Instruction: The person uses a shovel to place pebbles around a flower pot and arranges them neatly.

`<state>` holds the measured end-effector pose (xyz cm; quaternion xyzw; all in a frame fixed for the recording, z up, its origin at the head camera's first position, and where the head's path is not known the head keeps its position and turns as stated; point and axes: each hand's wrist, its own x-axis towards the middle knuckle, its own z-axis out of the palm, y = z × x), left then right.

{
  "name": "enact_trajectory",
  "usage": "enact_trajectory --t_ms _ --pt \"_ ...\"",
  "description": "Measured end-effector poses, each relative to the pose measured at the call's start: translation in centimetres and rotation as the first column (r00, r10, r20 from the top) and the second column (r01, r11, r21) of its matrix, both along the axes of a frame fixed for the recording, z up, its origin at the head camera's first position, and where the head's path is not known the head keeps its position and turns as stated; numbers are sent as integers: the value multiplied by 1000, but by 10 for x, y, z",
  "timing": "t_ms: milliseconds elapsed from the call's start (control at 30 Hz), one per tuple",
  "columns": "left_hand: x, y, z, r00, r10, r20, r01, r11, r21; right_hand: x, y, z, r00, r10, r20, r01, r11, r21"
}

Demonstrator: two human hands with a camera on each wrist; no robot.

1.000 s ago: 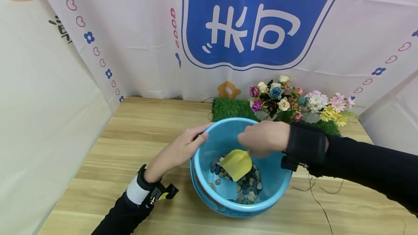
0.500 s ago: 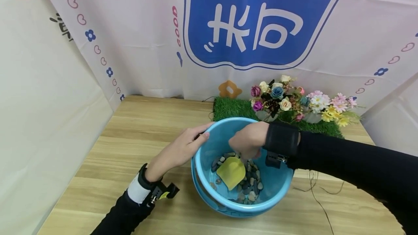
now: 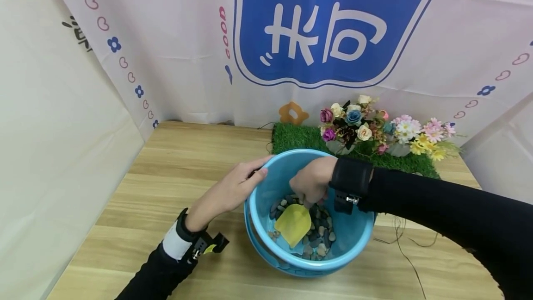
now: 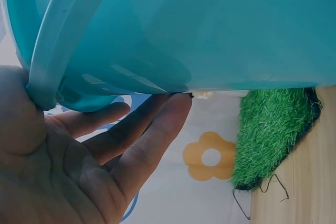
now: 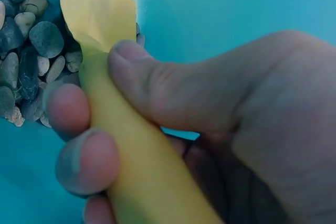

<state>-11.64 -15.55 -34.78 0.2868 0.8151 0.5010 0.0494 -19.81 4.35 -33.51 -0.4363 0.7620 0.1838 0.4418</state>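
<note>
A blue bucket [image 3: 354, 230] stands on the wooden table, with grey and tan pebbles [image 3: 320, 235] spread over part of its floor. My left hand [image 3: 229, 189] holds the bucket's left rim, thumb at the edge; the left wrist view shows its fingers [image 4: 152, 145] against the outer wall, below the bucket's handle [image 4: 63, 30]. Inside the bucket, my right hand [image 3: 314, 179] grips a yellow toy shovel [image 5: 136, 145], its fingers curled round the handle and the thumb along the top. The shovel's blade lies low among the pebbles; its tip points to the near left.
Behind the bucket lies a green turf mat [image 3: 297, 137] bearing artificial flowers [image 3: 354, 126] in pots. Thin dark strings [image 3: 401, 244] lie on the table [image 3: 187, 161] at the right. A printed cloth [image 3: 187, 59] hangs along the back.
My right hand has moved left and deeper into the bucket, and the shovel's blade has shifted toward the near left of the bucket floor. The left hand stays on the rim.
</note>
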Motion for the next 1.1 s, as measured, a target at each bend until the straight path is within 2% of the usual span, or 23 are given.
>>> enact_trajectory --t_ms 100,200,267,300,367,467,600,700,833,967,1100 --pt "3 1 5 1000 1 15 -1 1000 -3 -2 -1 1 999 30 28 -29 1000 -9" --pt "3 1 5 1000 4 21 -4 1000 -1 1 -2 4 998 20 61 -17 999 -50" --pt "3 1 6 1000 1 20 -1 1000 -2 7 -4 10 997 0 76 5 997 -71" --pt "1 0 1 1000 -4 13 4 1000 1 10 -5 16 997 -6 81 13 996 -86" --pt "1 1 0 1000 -14 -2 14 1000 2 15 -6 23 997 -6 80 15 994 -106" --pt "0 1 -1 1000 -22 -10 22 1000 3 16 -5 26 997 12 80 -3 993 -116" --pt "1 1 0 1000 -13 -15 13 1000 -4 12 -2 25 992 40 119 -23 989 -146" --pt "1 1 1 1000 -6 -14 6 1000 -8 5 1 18 983 74 170 -44 984 -172" --pt "1 1 1 1000 3 -11 -3 1000 -10 -6 6 0 968 122 218 -81 979 -188" --pt "0 1 0 1000 -1 -6 1 1000 -10 -13 11 -14 959 157 237 -107 971 -212" --pt "0 1 -1 1000 -4 3 4 1000 -4 -19 16 -19 951 180 252 -115 961 -253"
